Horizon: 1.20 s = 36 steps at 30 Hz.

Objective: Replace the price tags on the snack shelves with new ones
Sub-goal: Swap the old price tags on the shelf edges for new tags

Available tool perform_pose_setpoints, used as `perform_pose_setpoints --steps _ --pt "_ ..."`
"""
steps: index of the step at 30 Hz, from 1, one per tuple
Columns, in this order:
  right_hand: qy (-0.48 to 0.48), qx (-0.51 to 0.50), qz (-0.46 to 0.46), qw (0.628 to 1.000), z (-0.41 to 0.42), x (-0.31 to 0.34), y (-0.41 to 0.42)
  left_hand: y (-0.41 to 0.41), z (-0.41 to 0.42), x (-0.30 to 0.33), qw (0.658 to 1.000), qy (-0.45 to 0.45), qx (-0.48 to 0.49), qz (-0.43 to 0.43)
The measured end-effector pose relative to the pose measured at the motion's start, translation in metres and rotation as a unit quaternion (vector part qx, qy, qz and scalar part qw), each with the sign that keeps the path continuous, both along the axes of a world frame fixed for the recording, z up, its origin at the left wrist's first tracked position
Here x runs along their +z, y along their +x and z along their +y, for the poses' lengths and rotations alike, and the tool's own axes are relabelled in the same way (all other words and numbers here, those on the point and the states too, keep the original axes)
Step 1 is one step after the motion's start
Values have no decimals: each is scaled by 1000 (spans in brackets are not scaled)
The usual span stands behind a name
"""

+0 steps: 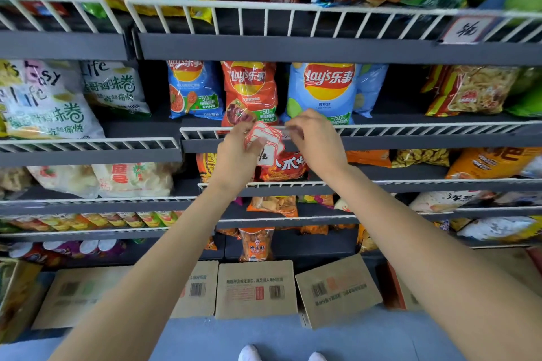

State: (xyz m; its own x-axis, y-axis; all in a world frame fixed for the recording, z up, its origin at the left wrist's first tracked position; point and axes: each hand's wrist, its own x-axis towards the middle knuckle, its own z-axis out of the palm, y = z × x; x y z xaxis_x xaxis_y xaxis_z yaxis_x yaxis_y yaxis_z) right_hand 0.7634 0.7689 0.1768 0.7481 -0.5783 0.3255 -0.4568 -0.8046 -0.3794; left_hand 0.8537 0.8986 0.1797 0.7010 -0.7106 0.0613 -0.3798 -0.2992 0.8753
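Left hand (234, 149) grips fanned stack of price tags (265, 139), red-bordered white cards, in front of white wire rail (410, 126) of Lay's shelf. Right hand (315, 138) at rail beside stack, fingers curled; what they pinch cannot be told.

Handling judgement: tags thin, light, flexible, slippery in stack; pinch single card by edge.

Count: stack, at least three cards visible; one tag (466, 29) hung on upper rail; three front-row Lay's bags (325, 91).

head camera, facing forward and down, close to shelves (293, 50)

Place: a snack shop aisle.
Signs: tiered grey shelves (281, 50) packed with crisp bags (322, 91); cardboard cartons (255, 290) on the floor below them.
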Motion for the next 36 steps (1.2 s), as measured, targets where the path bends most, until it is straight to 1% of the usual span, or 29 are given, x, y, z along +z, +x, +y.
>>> perform_pose_setpoints --steps 1,3,4,5,8,10,13,16,17,22,26,32,36 --pt "74 5 -40 996 2 4 -6 -1 -2 1 999 -15 14 32" --pt "212 20 -112 971 7 16 -21 -9 -8 7 996 -42 23 77" --pt "260 27 -136 956 8 22 -29 -15 -12 10 994 -51 19 91" --pt "279 31 -146 949 7 28 -38 -22 -16 13 993 -61 12 99" --pt "262 6 -158 952 -1 42 -67 -51 -36 23 989 -94 -14 117" --pt "256 -16 -172 951 -11 46 -89 -77 -54 28 982 -122 -23 146" --pt "255 -40 -182 949 -36 46 -127 -122 -84 30 969 -138 -18 206" --pt "268 -48 -179 945 -70 47 -174 -170 -115 30 948 -145 -27 281" --pt "271 -50 -175 945 -82 47 -190 -187 -125 31 945 -144 -27 293" --pt "273 -51 -168 946 -145 47 -265 -266 -181 36 942 -137 -19 306" --pt "276 -60 -155 947 -185 52 -312 -312 -219 38 944 -134 -15 302" --pt "303 -46 -170 937 -224 52 -346 -337 -254 45 949 -114 -12 293" --pt "293 -41 -185 937 -235 48 -360 -342 -268 43 959 -94 -18 266"
